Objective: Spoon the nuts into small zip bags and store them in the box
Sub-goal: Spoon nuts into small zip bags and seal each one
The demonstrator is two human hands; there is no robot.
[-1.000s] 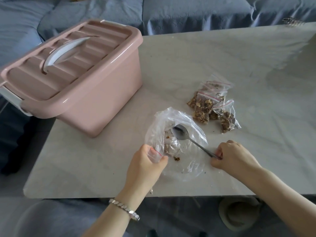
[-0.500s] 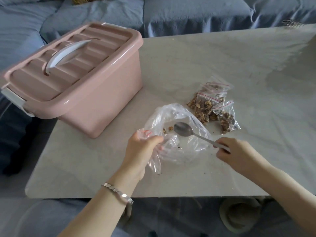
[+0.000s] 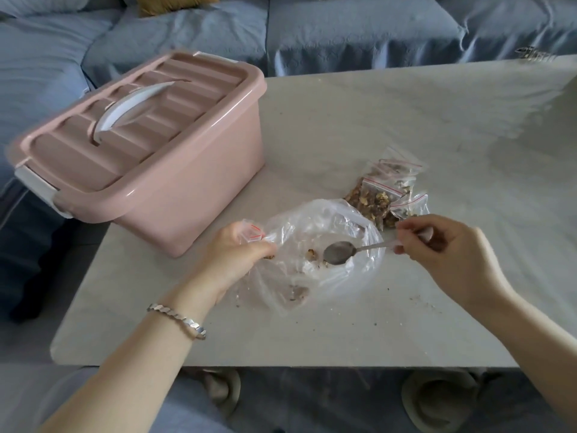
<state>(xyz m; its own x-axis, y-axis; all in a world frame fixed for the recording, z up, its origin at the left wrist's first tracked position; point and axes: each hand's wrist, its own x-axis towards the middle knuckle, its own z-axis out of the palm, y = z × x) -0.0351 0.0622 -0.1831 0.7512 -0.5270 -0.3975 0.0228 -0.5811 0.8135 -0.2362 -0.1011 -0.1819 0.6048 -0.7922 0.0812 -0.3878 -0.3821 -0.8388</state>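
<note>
Nearest, under the near edge of the table (image 3: pixel 406 120), a pair of pale slippers (image 3: pixel 437 398) sits on the floor. The left wrist carries a silver bracelet (image 3: pixel 178 318).

On the near part of the table lies a large clear plastic bag (image 3: pixel 312 220), crumpled and open at the top. The left hand (image 3: pixel 237 254) is closed on the bag's left edge, fingers curled, and it also holds a small zip bag (image 3: pixel 251 234) with a red strip. The right hand (image 3: pixel 446 245), on the right of the large bag, pinches the handle of a metal spoon (image 3: pixel 338 252) between thumb and fingers. The two hands are well apart, with the bag between them. The spoon's bowl is inside the large bag and shows bare metal. Just left of it lie a few nuts (image 3: pixel 312 254), the only ones visible in the bag. Crumbs (image 3: pixel 418 300) dot the table to the right.

Just beyond the large bag and touching its far right edge is a small heap of filled zip bags (image 3: pixel 387 189), all with nuts inside.

To the left stands a pink box (image 3: pixel 187 198) at the table's left edge, its lid (image 3: pixel 150 145) on, with a white handle (image 3: pixel 131 107) lying flat on top.

Beyond the table is a blue sofa (image 3: pixel 343 32).
</note>
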